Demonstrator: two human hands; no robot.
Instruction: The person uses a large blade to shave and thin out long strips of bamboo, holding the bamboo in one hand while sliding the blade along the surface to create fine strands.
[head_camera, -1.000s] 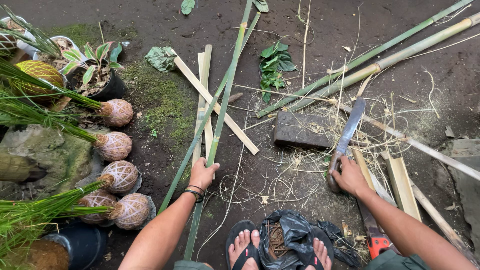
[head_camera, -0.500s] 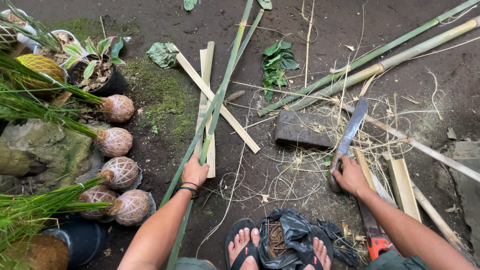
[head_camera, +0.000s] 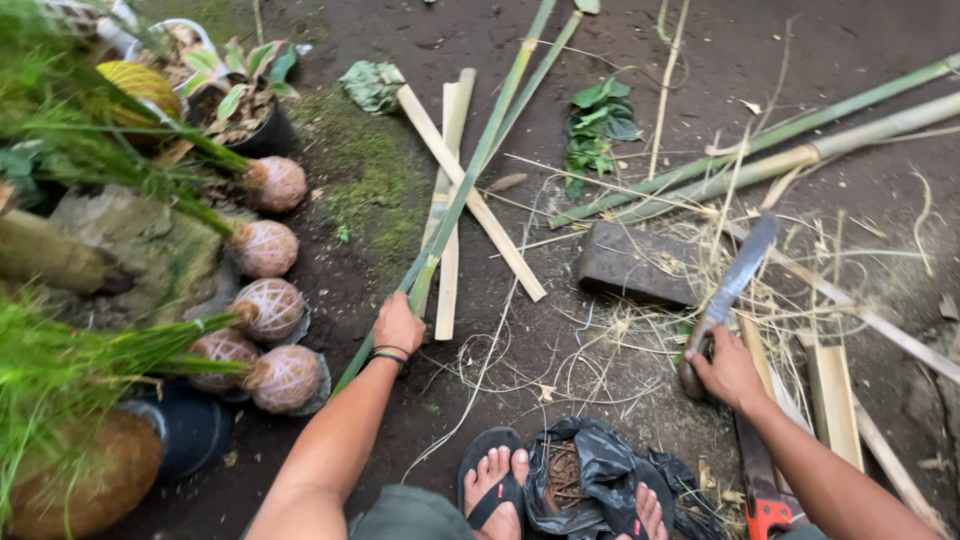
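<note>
— What's in hand here?

— The left hand (head_camera: 398, 324) is closed around a long green bamboo strip (head_camera: 470, 175) lying on the dark soil (head_camera: 400, 420); the right hand (head_camera: 728, 368) is wrapped round the handle of a machete (head_camera: 735, 277), blade pointing away, near a wooden block (head_camera: 640, 265).

— And the step?

— Positioning, I'd judge; splitting calls for blade and strip together.

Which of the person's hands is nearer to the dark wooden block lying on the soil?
Right. The right hand, gripping a machete, sits just below and right of the dark wooden block. The left hand, holding a green bamboo strip, is farther away on its left.
</note>
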